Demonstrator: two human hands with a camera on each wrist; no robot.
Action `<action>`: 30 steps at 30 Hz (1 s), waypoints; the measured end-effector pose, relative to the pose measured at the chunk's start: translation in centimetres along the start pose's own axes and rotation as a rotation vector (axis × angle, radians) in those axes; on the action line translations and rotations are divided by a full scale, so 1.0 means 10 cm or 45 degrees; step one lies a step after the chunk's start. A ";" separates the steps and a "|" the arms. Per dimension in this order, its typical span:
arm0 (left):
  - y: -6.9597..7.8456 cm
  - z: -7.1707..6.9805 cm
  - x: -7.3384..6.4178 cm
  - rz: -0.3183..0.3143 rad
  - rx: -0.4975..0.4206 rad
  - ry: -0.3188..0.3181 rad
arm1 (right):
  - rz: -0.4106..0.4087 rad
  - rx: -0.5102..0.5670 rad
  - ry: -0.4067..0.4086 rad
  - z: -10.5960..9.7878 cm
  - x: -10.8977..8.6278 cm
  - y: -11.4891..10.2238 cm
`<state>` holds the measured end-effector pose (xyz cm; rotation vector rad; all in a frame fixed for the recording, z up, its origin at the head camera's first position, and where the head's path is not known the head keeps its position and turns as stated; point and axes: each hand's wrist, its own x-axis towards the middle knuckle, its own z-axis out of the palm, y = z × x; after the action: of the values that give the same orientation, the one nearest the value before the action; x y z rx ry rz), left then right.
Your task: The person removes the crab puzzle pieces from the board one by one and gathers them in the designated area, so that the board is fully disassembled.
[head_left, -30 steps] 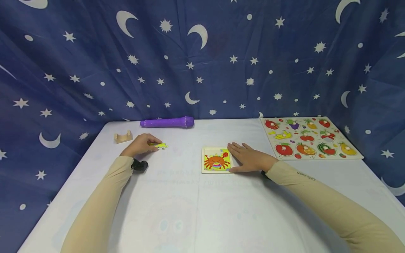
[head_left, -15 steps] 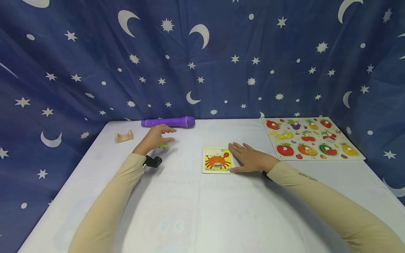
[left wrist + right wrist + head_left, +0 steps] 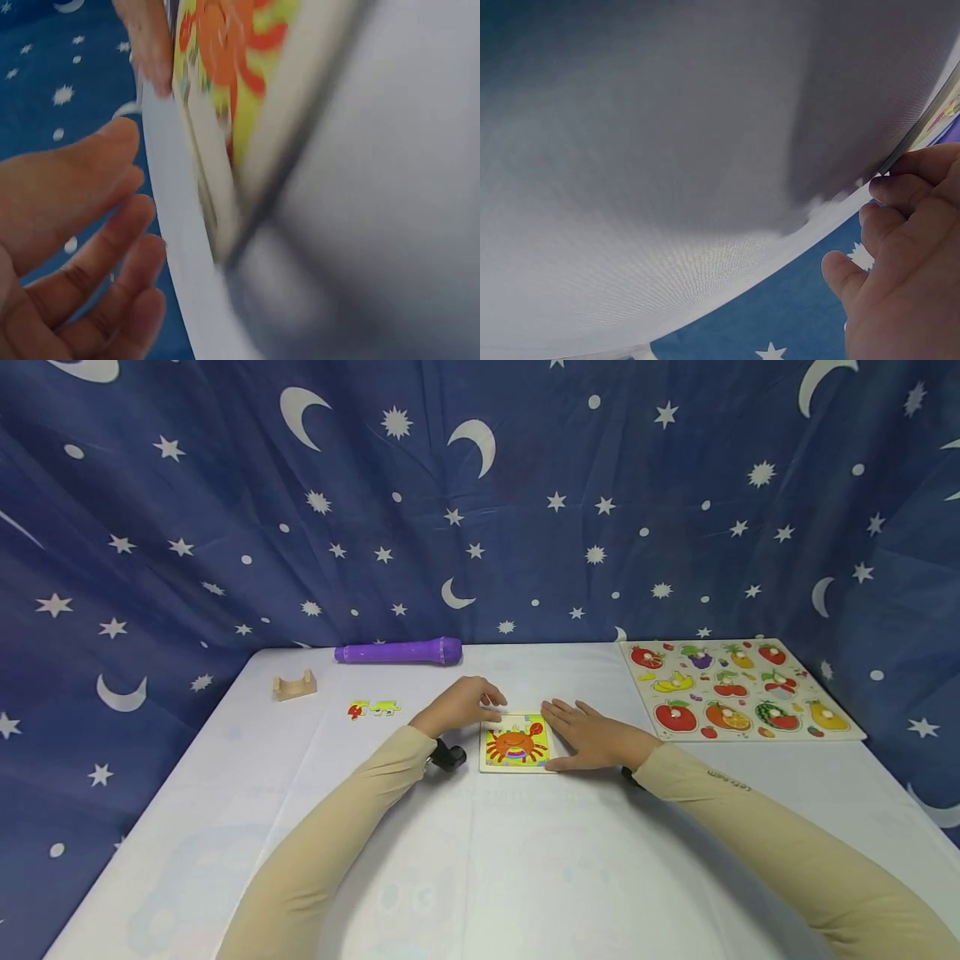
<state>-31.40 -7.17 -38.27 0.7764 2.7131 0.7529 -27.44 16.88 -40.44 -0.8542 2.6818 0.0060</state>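
A small framed puzzle (image 3: pixel 516 747) with an orange crab lies flat on the white table. Along its upper side runs a pale bare strip, seen also in the left wrist view, where the crab puzzle (image 3: pixel 225 45) stands slanted. My left hand (image 3: pixel 467 703) is over its upper left corner, the fingers bent loosely and apart from the thumb; nothing shows between them in the left wrist view. With straight fingers, my right hand (image 3: pixel 588 737) rests on the frame's right edge. To the left, a red-and-yellow puzzle piece (image 3: pixel 357 709) and a yellow puzzle piece (image 3: pixel 386 708) lie close together.
A purple toy microphone (image 3: pixel 397 651) lies along the table's back edge. Left of the loose pieces stands a small wooden cradle (image 3: pixel 294 685). A fruit puzzle board (image 3: pixel 735 689) occupies the back right. Behind the table hangs a blue star-patterned curtain (image 3: pixel 540 560).
My left hand has left the loose pieces, which it was touching a second ago, and moved right to the crab puzzle's upper left corner. My right hand has stayed in place.
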 end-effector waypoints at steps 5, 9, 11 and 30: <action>0.11 0.12 0.14 0.047 0.024 -0.067 | 0.001 -0.005 -0.005 0.00 0.00 0.01; 0.16 0.20 0.20 0.039 0.030 -0.082 | -0.002 -0.005 -0.013 0.01 0.00 0.01; 0.19 0.24 0.22 0.022 0.027 -0.091 | -0.005 -0.010 -0.011 0.01 -0.01 0.01; 0.31 0.30 0.23 -0.113 0.080 -0.077 | -0.016 -0.030 0.008 -0.01 -0.02 0.00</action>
<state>-30.95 -2.45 -39.31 0.6751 2.7088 0.6171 -27.30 16.94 -40.25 -0.8799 2.6874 0.0322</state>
